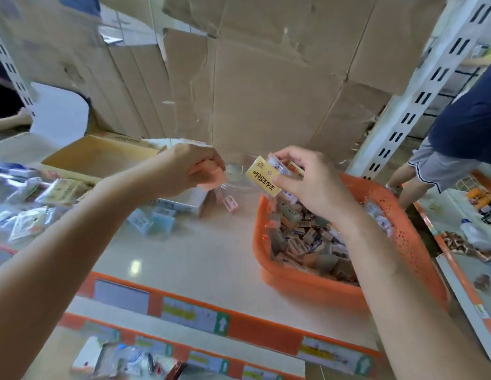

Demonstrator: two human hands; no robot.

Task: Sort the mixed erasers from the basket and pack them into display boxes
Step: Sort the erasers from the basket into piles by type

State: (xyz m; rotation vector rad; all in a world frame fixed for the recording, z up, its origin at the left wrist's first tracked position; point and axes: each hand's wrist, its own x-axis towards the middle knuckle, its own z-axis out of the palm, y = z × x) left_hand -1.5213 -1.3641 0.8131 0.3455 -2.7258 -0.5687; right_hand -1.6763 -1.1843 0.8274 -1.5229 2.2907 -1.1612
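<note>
Right grip (302,185) was closed round a yellow eraser (262,175) and a few others, likely picked out for sorting | orange basket (307,286) sat just under it, filled with mixed erasers (302,242) | left grip (195,168) was curled; whether anything was held could not be told | blue erasers (153,219) were laid on the worktop (197,256) below it

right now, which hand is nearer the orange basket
Right. The right hand, gripping a yellow eraser, is over the far end of the orange basket; the left hand is off to its left.
</note>
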